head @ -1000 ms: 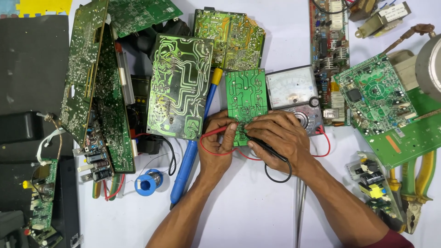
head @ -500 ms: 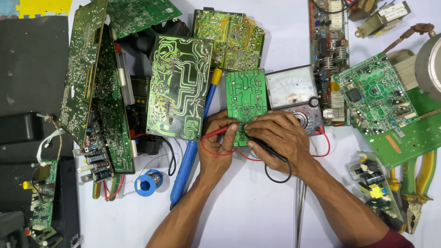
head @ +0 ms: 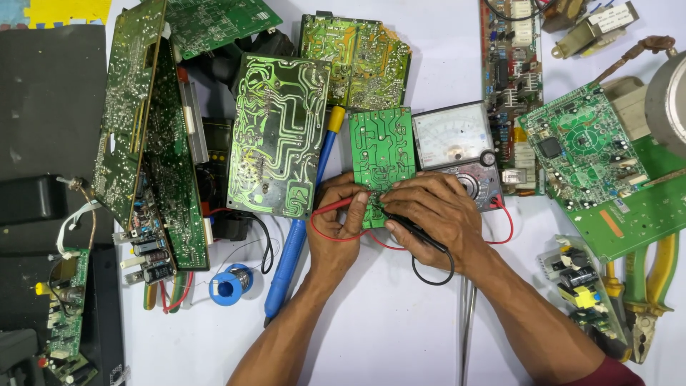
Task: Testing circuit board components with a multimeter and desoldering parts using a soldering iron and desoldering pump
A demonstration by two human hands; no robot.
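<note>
Green small circuit board (head: 382, 154) lies solder side up at table centre, just ahead of both hands, long axis running away from the person, near end tucked under the fingertips. Left hand (head: 341, 225) is closed on a red probe (head: 334, 208), tip aimed right onto the board's lower edge; right hand (head: 436, 218) is closed pen-style on a black probe (head: 414, 232), tip aimed left to about the same spot. Both hands touch the board, so neither is clearly nearer; the 2 tips meet from opposite sides, approx. at the near end. Exact contact pts are hidden by fingers.

Just right of the board, touching or nearly so, sits an analog multimeter (head: 457, 146), red lead looping back to it. To the left, a blue-handled soldering iron (head: 296, 246) lies parallel, w/ a larger circuit board (head: 275, 136) beyond. Blue solder spool (head: 230, 284) is nearer the left forearm. White tabletop (head: 386, 329) is crowded w/ more boards all round; only bare room is toward the person.
</note>
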